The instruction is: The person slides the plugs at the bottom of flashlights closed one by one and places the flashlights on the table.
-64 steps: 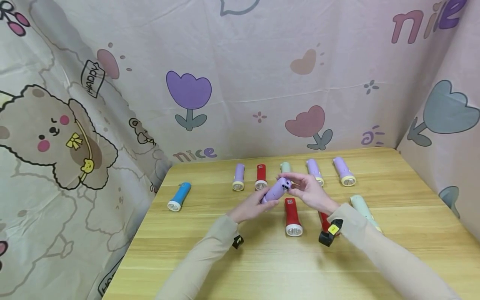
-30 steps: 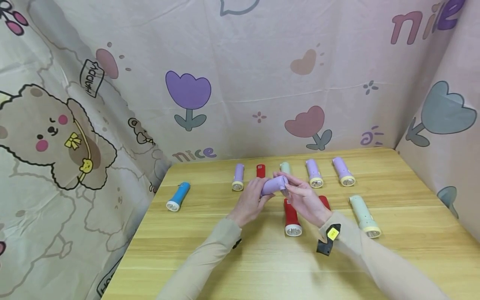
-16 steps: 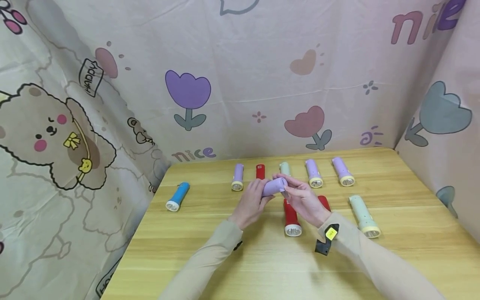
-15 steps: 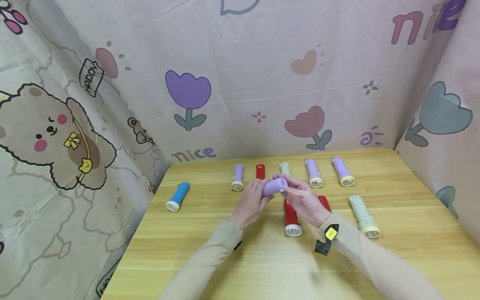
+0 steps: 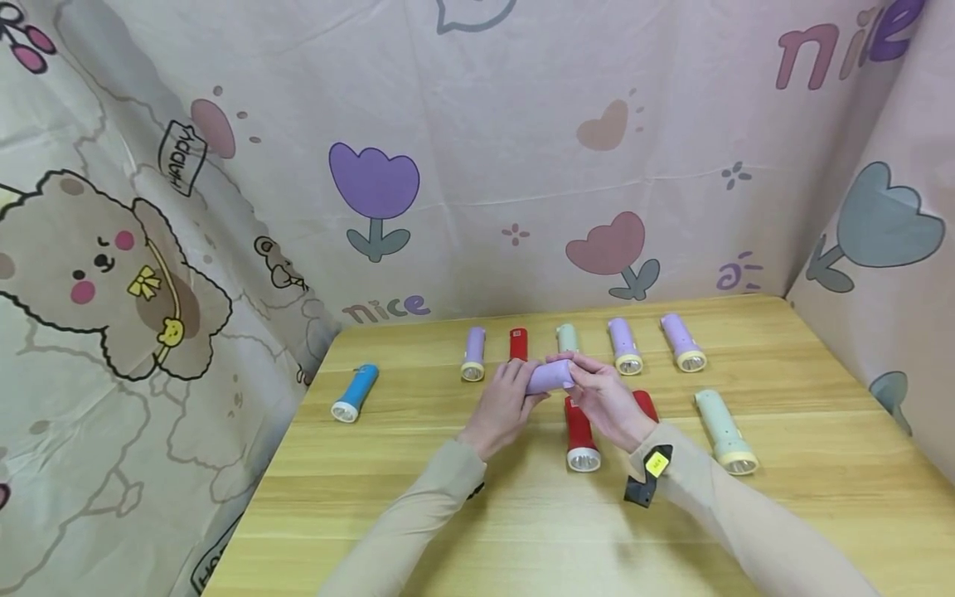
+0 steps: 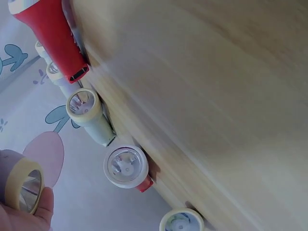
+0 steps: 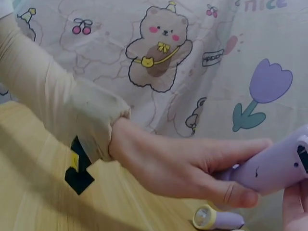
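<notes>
A purple flashlight (image 5: 548, 377) is held above the middle of the table. My left hand (image 5: 498, 412) grips it around the head end, where the left wrist view shows a cream rim and reflector. The fingers of my right hand (image 5: 610, 408) pinch its tail end, where a small pale flap juts out. In the right wrist view a dark slot (image 7: 302, 156) shows in that tail. Just below the hands lies a red flashlight (image 5: 580, 439) with a white head. Another red flashlight (image 5: 646, 404) is partly hidden behind my right hand.
Along the back of the wooden table (image 5: 336, 514) lie several purple, red and pale green flashlights. A blue flashlight (image 5: 355, 393) is at the left. To the right lies a pale green flashlight (image 5: 725, 431). A printed curtain (image 5: 477, 166) hangs behind and beside the table.
The purple flashlight has been turned in my hands, so its dark tail slot no longer faces the head view. My left hand has rolled over it; the flashlight has lately dipped slightly.
</notes>
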`<state>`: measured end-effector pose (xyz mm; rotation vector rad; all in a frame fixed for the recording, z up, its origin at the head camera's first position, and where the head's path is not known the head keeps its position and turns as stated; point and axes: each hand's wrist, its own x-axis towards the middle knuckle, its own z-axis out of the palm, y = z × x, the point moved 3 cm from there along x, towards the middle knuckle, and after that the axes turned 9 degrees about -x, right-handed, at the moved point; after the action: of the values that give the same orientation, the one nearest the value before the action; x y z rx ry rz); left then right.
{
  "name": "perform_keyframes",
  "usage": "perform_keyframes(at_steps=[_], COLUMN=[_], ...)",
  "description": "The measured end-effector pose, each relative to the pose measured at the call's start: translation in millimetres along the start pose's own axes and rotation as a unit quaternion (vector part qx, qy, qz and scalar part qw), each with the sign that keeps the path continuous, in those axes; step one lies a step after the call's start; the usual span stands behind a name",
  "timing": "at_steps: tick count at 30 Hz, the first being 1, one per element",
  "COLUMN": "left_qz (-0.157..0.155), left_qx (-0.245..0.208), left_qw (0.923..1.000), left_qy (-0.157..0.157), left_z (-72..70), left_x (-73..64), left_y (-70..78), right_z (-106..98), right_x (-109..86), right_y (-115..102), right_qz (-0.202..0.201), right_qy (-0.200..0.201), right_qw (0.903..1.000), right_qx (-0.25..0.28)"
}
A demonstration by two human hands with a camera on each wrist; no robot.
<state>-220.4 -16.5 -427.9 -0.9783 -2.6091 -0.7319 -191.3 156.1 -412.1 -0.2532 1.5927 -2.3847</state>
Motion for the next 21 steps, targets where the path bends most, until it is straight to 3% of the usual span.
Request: perform_keyframes(at_steps=[4, 12, 21], left_qz=[0.000, -0.009, -0.022], left_qx=[0.004, -0.009, -0.013], left_qw=[1.0000, 0.9999, 0.9989], left_qy=[0.003, -0.011, -0.040], left_z=[1.2, 2.9, 1.0], left_x=[-0.2, -0.2, -0.8], left_y=[-0.6, -1.7, -3.3], right_z=[1.5, 2.2, 4.1], right_x=[-0.3, 0.0, -1.4], right_y=[-0.8, 4.6, 7.5], right_qz=[0.006, 0.026, 0.052], right_qy=[0.007, 0.016, 0.024], right_qw=[0.9999, 0.9970, 0.9858], right_qx=[0.008, 0.071, 0.158])
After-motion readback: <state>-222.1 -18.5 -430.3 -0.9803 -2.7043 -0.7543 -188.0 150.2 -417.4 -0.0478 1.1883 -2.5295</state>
